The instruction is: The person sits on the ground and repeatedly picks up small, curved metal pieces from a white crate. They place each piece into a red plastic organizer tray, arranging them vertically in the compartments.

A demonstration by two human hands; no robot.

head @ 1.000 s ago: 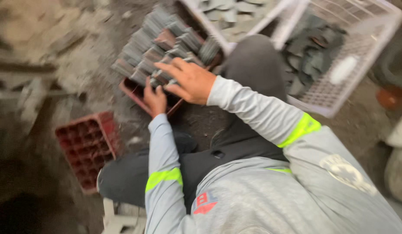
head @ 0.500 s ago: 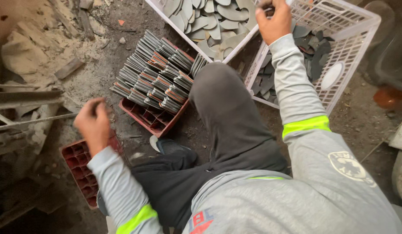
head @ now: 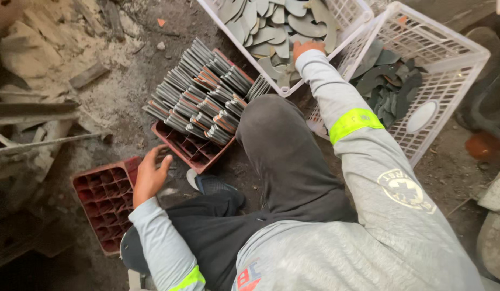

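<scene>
A: Report the left hand (head: 150,178).

B: The left hand hangs with fingers loosely spread and curled, grasping nothing. Just below and to the left of the fingertips stands a red gridded tray (head: 102,202) with unfilled cells, on the dirt floor (head: 131,91). The heel of the hand overlaps that tray's upper right corner in this view; contact cannot be confirmed.

A: What lies beyond the left fingertips?

B: Just past them sits a second red gridded tray (head: 193,153). Its nearest cells are unfilled. The rest are packed with grey metal blades (head: 199,97) standing on edge in rows. The person's dark-trousered knee (head: 277,140) rises to the right of this tray.

A: Report the right hand (head: 306,48).

B: The right hand reaches over the rim of the nearer white plastic crate (head: 293,86). Only the back of the hand shows; the fingers are hidden below, so whether they are released or clenched cannot be told. They point down into a heap of loose grey curved blades (head: 271,24) that fills this crate.

A: And further out?

B: To the right of the right forearm, a second white plastic crate (head: 455,59) touches the first. It holds a smaller pile of dark curved pieces (head: 390,78). Rubble and broken slabs (head: 34,48) lie well apart to the left of the left hand.
</scene>
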